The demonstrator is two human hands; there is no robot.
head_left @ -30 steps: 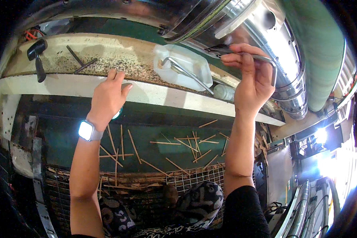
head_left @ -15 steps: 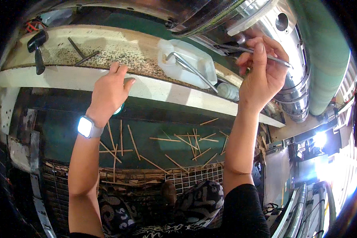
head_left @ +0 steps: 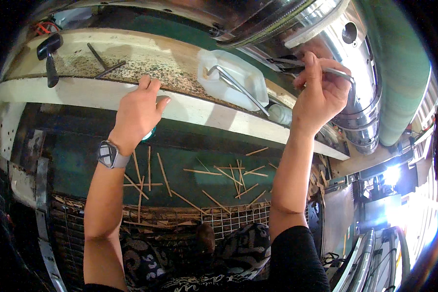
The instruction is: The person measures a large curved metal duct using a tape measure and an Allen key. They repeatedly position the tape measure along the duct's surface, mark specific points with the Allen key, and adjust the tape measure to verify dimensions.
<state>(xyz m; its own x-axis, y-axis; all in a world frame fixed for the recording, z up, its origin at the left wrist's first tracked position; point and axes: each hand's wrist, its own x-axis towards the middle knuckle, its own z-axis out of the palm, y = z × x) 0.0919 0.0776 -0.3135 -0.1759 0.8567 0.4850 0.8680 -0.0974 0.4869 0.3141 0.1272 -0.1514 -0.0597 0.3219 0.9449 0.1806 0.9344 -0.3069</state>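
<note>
My right hand [head_left: 323, 92] grips a silver hex key [head_left: 340, 74], its bent end sticking out past my fingers. The key's long arm reaches toward the polished metal roller [head_left: 328, 43]; its far tip is lost among dark parts. My left hand [head_left: 138, 109] rests on the front edge of a pale, speckled beam [head_left: 175, 109], thumb apart from the fingers. A teal thing [head_left: 150, 135] shows partly beneath that palm. Between my hands, a cut-open white plastic jug [head_left: 253, 78] lies on the beam with a larger L-shaped hex key [head_left: 241, 88] across it.
A black-handled tool [head_left: 50, 58] and two dark rods [head_left: 98, 56] lie on the beam at left. A translucent bottle [head_left: 280, 114] sits beside the jug. Several thin wooden sticks [head_left: 164, 173] are scattered over the green surface below. A large green roller [head_left: 399, 73] stands at right.
The hex key in my right hand has turned, so its bent end now points downward. My left hand stays on the beam, and the view has shifted slightly.
</note>
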